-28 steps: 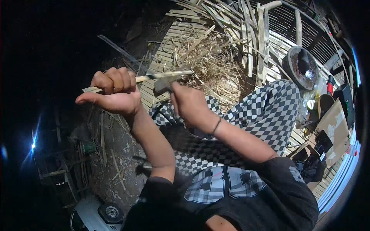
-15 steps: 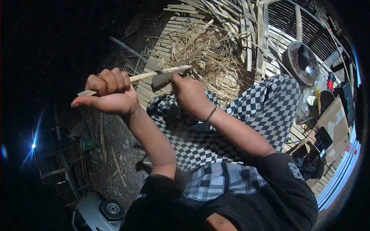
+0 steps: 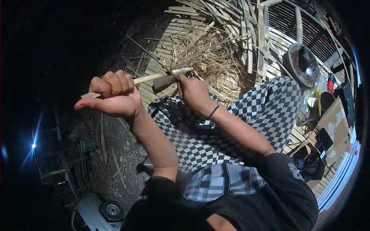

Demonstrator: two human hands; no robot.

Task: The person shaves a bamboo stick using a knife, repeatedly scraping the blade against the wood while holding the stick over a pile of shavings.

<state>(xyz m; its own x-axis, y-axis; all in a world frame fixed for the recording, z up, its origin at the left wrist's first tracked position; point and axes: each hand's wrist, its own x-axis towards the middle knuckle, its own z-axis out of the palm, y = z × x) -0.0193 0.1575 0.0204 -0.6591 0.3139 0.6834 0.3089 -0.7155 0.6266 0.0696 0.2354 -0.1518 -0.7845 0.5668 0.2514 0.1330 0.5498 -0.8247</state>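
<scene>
My left hand (image 3: 115,94) is closed round a pale split bamboo strip (image 3: 148,77), whose short end sticks out by the thumb. The longer part reaches right, to its tip above the shavings. My right hand (image 3: 195,96), with a dark band at the wrist, is closed on a knife; its long thin blade (image 3: 151,55) slants up and left, crossing the strip near its far end. The grip of the knife is hidden in my fist. Beneath the strip, a dark wooden block (image 3: 162,82) shows just left of my right hand.
A heap of curly shavings (image 3: 216,57) lies on the slatted bamboo platform (image 3: 160,57) before my crossed, checkered legs. Split bamboo lengths (image 3: 246,34) pile up behind. At right are a round stone basin (image 3: 302,63) with a dark stone, cardboard (image 3: 334,123) and a phone (image 3: 323,138).
The blade has swung and slid rightward, its tip moving right, and is sharper than before. Both hands have shifted slightly right, still gripping the strip and the knife.
</scene>
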